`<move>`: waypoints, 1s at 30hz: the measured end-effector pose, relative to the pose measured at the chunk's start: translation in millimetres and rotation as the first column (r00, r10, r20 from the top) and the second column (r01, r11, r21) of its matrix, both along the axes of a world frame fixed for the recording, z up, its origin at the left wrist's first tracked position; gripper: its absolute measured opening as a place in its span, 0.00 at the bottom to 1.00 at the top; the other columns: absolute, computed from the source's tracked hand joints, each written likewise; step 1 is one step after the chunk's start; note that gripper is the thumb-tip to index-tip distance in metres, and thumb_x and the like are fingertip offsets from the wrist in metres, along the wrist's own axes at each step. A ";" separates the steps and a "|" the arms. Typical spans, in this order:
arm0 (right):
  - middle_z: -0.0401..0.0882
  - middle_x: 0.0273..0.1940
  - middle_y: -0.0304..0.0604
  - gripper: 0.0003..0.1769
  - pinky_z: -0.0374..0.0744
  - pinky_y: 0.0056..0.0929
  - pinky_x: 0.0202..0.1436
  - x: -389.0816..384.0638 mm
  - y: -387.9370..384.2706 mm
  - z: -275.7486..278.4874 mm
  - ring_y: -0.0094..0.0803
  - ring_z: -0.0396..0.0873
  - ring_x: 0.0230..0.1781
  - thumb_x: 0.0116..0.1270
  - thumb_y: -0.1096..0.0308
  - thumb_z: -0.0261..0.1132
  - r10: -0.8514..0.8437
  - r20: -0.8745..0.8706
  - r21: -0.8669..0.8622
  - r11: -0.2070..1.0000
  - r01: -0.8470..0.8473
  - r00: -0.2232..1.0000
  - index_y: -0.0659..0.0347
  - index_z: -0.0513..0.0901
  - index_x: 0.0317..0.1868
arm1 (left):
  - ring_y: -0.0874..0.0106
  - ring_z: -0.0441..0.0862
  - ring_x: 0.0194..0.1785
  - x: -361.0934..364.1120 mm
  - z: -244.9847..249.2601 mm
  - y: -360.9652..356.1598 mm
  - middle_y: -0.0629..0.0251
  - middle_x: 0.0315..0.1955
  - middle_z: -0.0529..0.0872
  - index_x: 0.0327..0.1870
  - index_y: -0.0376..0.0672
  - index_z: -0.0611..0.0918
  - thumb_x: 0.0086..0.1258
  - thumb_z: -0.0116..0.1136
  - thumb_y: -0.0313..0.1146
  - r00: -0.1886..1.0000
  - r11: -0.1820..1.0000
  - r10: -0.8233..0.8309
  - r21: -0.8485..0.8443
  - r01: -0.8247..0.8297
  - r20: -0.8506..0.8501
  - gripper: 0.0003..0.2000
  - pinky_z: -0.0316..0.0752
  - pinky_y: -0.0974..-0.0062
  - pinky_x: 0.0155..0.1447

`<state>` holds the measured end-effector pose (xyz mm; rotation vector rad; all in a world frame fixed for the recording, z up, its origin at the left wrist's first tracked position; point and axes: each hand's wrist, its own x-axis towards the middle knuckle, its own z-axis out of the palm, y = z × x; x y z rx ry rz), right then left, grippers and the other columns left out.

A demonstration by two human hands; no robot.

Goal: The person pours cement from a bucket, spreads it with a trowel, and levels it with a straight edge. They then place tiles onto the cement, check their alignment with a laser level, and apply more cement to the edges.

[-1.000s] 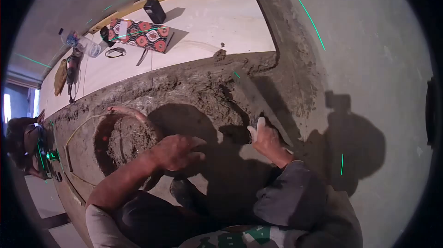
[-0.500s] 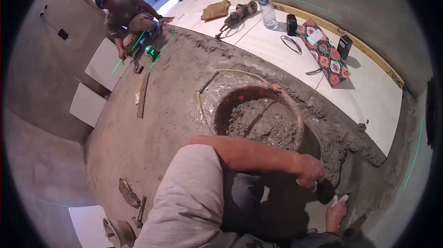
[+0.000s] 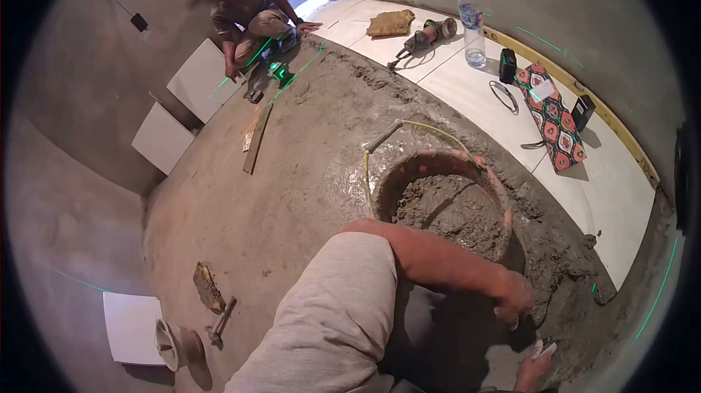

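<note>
My left hand [image 3: 517, 299], its forearm reaching across from a grey sleeve [image 3: 321, 305], is closed low over the mortar floor. Something dark lies under its fingers, but its kind is hidden. Below it, my right hand [image 3: 537, 367] shows at the bottom edge, its whitened fingertips apart and nothing visible between them. Beside the forearm stands a reddish bucket [image 3: 504, 196] holding wet grey mortar [image 3: 449, 210]. The bucket's wire handle [image 3: 383, 137] with a grey grip leans to the far side. Rough mortar [image 3: 548, 283] is spread right of my left hand.
Large white tiles [image 3: 606, 203] line the right wall, bearing a water bottle [image 3: 473, 35], a power tool [image 3: 431, 35] and a patterned bag [image 3: 551, 115]. A co-worker [image 3: 252, 17] squats at the back near a green laser level [image 3: 280, 71]. A hammer [image 3: 219, 323] lies at lower left.
The view has shifted, so the room's things appear farther right. My left hand has come down over the dark thing, which now shows less. My right hand stays close below it.
</note>
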<state>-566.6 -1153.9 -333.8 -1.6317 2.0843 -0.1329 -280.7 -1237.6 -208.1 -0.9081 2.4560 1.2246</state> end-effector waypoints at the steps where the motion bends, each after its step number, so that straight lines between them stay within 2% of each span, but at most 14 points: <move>1: 0.68 0.55 0.72 0.35 0.68 0.46 0.57 -7.8 3.6 -11.3 0.62 0.68 0.57 0.72 0.52 0.50 0.037 -0.022 -0.062 0.997 -0.038 0.999 0.79 0.60 0.62 | 0.56 0.76 0.54 -0.5 -1.7 0.4 0.53 0.46 0.81 0.46 0.40 0.81 0.61 0.56 0.47 1.000 1.000 -0.002 -0.014 0.002 -0.004 0.20 0.71 0.61 0.57; 2: 0.68 0.56 0.72 0.35 0.68 0.46 0.57 -17.0 7.0 -23.5 0.62 0.68 0.57 0.72 0.51 0.50 0.070 -0.047 -0.125 0.989 -0.075 0.996 0.79 0.60 0.62 | 0.56 0.77 0.54 -1.5 -3.1 0.6 0.53 0.46 0.81 0.46 0.40 0.81 0.61 0.56 0.46 1.000 1.000 -0.008 -0.029 0.008 -0.011 0.20 0.71 0.61 0.57; 6: 0.67 0.56 0.72 0.36 0.68 0.45 0.57 -39.9 9.6 -60.6 0.62 0.67 0.57 0.71 0.50 0.50 0.062 -0.075 -0.182 0.980 -0.075 0.995 0.79 0.61 0.62 | 0.56 0.77 0.54 -1.8 3.7 0.4 0.54 0.46 0.81 0.48 0.41 0.81 0.61 0.56 0.47 0.999 0.999 -0.042 -0.033 0.042 0.009 0.20 0.71 0.61 0.57; 8: 0.67 0.57 0.72 0.36 0.67 0.45 0.58 -33.9 7.2 -50.8 0.63 0.66 0.59 0.71 0.50 0.51 0.025 0.045 -0.135 0.991 -0.019 0.999 0.79 0.62 0.62 | 0.56 0.77 0.54 -0.6 9.4 0.4 0.54 0.46 0.81 0.48 0.41 0.81 0.61 0.56 0.47 0.999 0.999 -0.039 0.023 0.038 0.035 0.21 0.71 0.61 0.57; 9: 0.67 0.57 0.72 0.36 0.67 0.45 0.58 -35.5 5.7 -55.0 0.63 0.66 0.59 0.71 0.50 0.51 0.025 0.048 -0.136 0.991 -0.019 0.999 0.79 0.62 0.62 | 0.56 0.77 0.54 0.1 8.9 0.3 0.54 0.46 0.81 0.48 0.41 0.81 0.61 0.56 0.47 0.999 0.999 -0.039 0.022 0.038 0.039 0.21 0.71 0.61 0.57; 11: 0.72 0.52 0.69 0.36 0.73 0.42 0.50 -43.4 5.7 -65.3 0.59 0.74 0.49 0.71 0.50 0.52 0.031 -0.090 -0.189 0.981 -0.048 0.995 0.78 0.62 0.61 | 0.56 0.77 0.54 -1.7 4.5 2.0 0.54 0.46 0.81 0.49 0.42 0.81 0.61 0.57 0.47 0.999 0.999 -0.039 -0.011 0.040 0.018 0.21 0.71 0.61 0.57; 12: 0.72 0.52 0.69 0.36 0.73 0.42 0.50 -41.7 6.2 -62.3 0.59 0.74 0.49 0.71 0.50 0.52 0.028 -0.088 -0.189 0.981 -0.044 0.996 0.78 0.62 0.61 | 0.56 0.77 0.54 -2.9 0.7 2.2 0.54 0.46 0.81 0.49 0.42 0.81 0.61 0.57 0.47 0.999 0.999 -0.043 -0.011 0.043 0.020 0.21 0.71 0.61 0.57; 14: 0.76 0.43 0.61 0.35 0.75 0.36 0.33 -38.3 5.5 -55.1 0.45 0.77 0.31 0.70 0.50 0.54 -0.179 0.240 -0.058 0.978 0.198 0.954 0.77 0.63 0.61 | 0.56 0.77 0.54 -3.6 -5.8 1.8 0.54 0.46 0.81 0.48 0.42 0.81 0.61 0.57 0.47 0.999 0.998 -0.047 -0.031 0.047 0.022 0.21 0.72 0.60 0.56; 18: 0.76 0.41 0.59 0.35 0.74 0.35 0.30 -45.7 7.5 -65.4 0.42 0.75 0.28 0.70 0.50 0.55 -0.233 0.246 0.004 0.971 0.239 0.941 0.77 0.63 0.62 | 0.55 0.77 0.53 -3.7 0.0 2.1 0.54 0.45 0.82 0.48 0.42 0.81 0.61 0.57 0.48 0.997 0.999 -0.041 0.022 0.039 0.061 0.21 0.72 0.60 0.55; 23: 0.76 0.39 0.57 0.36 0.73 0.33 0.26 -52.1 7.4 -81.7 0.38 0.73 0.25 0.69 0.51 0.55 -0.244 0.247 -0.014 0.967 0.256 0.938 0.77 0.62 0.62 | 0.54 0.78 0.50 -5.9 -1.0 2.8 0.52 0.41 0.83 0.42 0.41 0.83 0.61 0.56 0.47 0.997 0.998 -0.068 -0.014 0.068 0.038 0.19 0.73 0.59 0.54; 30: 0.76 0.35 0.53 0.36 0.71 0.31 0.21 -66.6 8.0 -107.0 0.32 0.71 0.20 0.69 0.51 0.57 -0.250 0.311 -0.064 0.957 0.283 0.917 0.76 0.61 0.63 | 0.54 0.78 0.51 -6.8 -9.7 5.0 0.52 0.42 0.83 0.43 0.39 0.83 0.61 0.56 0.47 0.994 0.992 -0.111 -0.066 0.112 0.010 0.20 0.73 0.60 0.55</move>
